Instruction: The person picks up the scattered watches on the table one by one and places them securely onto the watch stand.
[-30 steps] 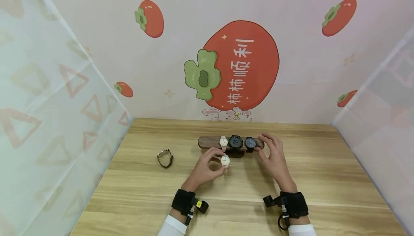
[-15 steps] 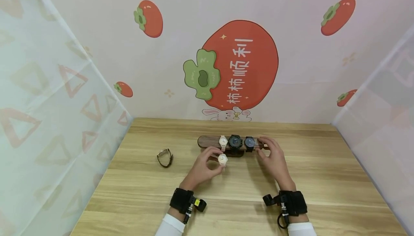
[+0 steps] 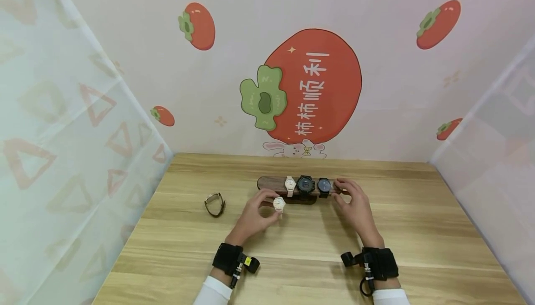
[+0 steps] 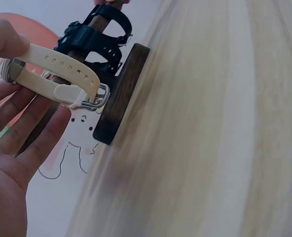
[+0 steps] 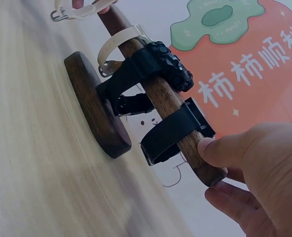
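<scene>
My left hand (image 3: 252, 217) pinches a cream wristwatch (image 3: 279, 204) by thumb and fingers, in front of a dark wooden watch stand (image 3: 269, 183). Its strap (image 4: 67, 66) is buckled into a loop in the left wrist view. On the stand's bar hang a second cream watch (image 3: 290, 184), a chunky black watch (image 3: 306, 184) and a black-strapped watch with a dark dial (image 3: 324, 185). My right hand (image 3: 355, 207) grips the bar's right end, its thumb (image 5: 212, 148) on one side and fingers on the other.
A thin dark-strapped watch (image 3: 215, 204) lies on its side at the left of the wooden table (image 3: 317, 268). The stand's dark base (image 5: 92, 106) rests on the table below the bar. A persimmon-printed backdrop (image 3: 376, 124) rises behind the table's back edge.
My left hand has drawn the cream watch leftward along the front of the stand. The right hand's fingers have come in closer around the bar's end.
</scene>
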Demonstrator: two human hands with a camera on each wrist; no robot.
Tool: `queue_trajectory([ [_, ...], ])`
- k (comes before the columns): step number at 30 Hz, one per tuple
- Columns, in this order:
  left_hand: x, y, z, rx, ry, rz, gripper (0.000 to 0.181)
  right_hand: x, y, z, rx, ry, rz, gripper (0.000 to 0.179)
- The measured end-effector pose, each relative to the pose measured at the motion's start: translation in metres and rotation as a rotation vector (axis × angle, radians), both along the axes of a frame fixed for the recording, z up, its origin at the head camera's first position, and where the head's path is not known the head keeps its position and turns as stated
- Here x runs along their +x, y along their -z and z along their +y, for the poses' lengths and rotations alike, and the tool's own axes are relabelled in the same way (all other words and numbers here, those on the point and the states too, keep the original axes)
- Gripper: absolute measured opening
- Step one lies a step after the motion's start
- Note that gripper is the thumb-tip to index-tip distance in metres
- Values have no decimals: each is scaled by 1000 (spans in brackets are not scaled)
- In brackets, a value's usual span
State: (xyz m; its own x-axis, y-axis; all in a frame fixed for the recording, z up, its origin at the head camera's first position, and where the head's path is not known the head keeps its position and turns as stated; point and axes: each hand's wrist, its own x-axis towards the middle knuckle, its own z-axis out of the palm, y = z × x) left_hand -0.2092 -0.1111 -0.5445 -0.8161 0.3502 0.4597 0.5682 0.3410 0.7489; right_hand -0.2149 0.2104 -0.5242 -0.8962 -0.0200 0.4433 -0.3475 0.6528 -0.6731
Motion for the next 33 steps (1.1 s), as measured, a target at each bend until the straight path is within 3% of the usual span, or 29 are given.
queue_trajectory([
  [16, -10, -7, -36, 79, -9, 102, 49, 3, 1, 1, -15, 8, 10, 30],
  [20, -14, -7, -46, 110, 5, 91, 47, 3, 1, 0, -15, 6, 1, 29],
  [33, -27, -12, -65, 78, -59, 41, 46, 2, 1, 0, -17, 6, -10, 27],
])
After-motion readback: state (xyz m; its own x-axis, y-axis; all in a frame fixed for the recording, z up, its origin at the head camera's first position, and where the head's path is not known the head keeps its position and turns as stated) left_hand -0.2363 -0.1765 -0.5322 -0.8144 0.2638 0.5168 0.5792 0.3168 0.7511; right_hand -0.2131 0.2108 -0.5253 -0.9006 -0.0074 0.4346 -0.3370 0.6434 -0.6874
